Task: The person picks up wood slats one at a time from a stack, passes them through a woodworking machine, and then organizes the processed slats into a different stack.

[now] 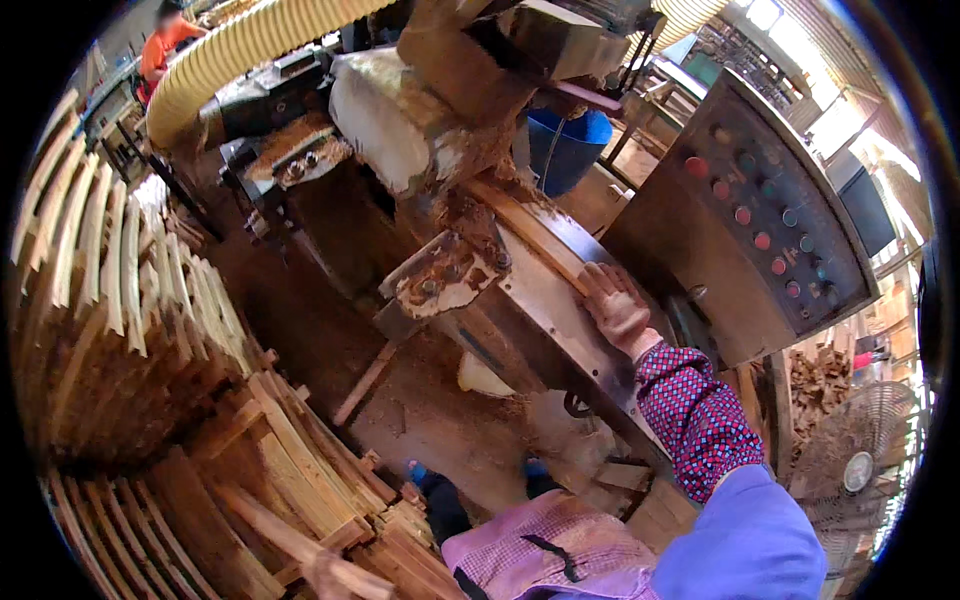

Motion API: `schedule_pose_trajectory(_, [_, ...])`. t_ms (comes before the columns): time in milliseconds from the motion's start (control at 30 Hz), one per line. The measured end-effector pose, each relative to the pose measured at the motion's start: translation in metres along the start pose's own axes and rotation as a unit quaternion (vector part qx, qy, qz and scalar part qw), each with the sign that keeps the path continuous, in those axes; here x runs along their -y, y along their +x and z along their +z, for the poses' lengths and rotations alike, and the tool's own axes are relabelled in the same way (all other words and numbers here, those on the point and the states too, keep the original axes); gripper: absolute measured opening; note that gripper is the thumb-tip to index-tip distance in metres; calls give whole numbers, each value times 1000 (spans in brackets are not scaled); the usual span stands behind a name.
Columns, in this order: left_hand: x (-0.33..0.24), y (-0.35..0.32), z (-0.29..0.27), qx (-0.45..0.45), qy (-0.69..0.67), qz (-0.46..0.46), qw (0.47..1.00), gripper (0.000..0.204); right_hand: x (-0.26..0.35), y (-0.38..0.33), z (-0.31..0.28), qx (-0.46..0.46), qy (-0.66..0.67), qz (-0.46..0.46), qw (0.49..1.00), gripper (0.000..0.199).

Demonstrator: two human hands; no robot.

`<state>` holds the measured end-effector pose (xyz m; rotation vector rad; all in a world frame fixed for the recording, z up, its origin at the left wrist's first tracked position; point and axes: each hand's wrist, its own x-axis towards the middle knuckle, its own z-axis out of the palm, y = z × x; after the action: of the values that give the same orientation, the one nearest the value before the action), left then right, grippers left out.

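Observation:
My right hand point(615, 308), in a patterned sleeve cuff, lies with fingers stretched out at the near end of a wooden strip point(540, 235). That strip rests on the metal bed point(560, 310) of a woodworking machine, its far end hidden under the sawdust-covered head point(440, 120). Low in the picture my left hand point(328, 575), somewhat blurred, is closed around another wooden strip point(275, 530) above the stacked wood. Part of the left hand is cut off by the lower edge.
Stacked wooden strips point(130, 250) fill the left side. A control panel with buttons point(750, 210) stands right of the bed. Behind are a blue bin point(568, 150) and a ribbed yellow hose point(250, 45). A fan point(855, 470) is at right; a person in orange point(165, 45) is far off.

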<state>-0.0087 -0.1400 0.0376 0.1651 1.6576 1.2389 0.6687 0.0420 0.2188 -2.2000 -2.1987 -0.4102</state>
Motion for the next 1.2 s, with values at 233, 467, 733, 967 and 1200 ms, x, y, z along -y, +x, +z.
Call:
schedule_pose_trajectory(233, [13,-132,154,183,39,-38,982,23,8,18,1,-93,2,-49,994,43])
schedule_pose_trajectory(467, [24,-179,197,229,-21,-99,968,27,-6,5,2,-162,96,-86,978,33])
schedule_pose_trajectory(733, [-2,-293,190,-18,95,5,995,29,6,62,17,-112,77,-96,986,37])
schedule_pose_trajectory(967, [31,-251,144,41,-55,-43,997,37,30,114,-40,-248,378,6,892,55])
schedule_pose_trajectory(1200, [51,-201,135,78,-80,-124,986,34,17,209,-155,-248,598,15,762,70])
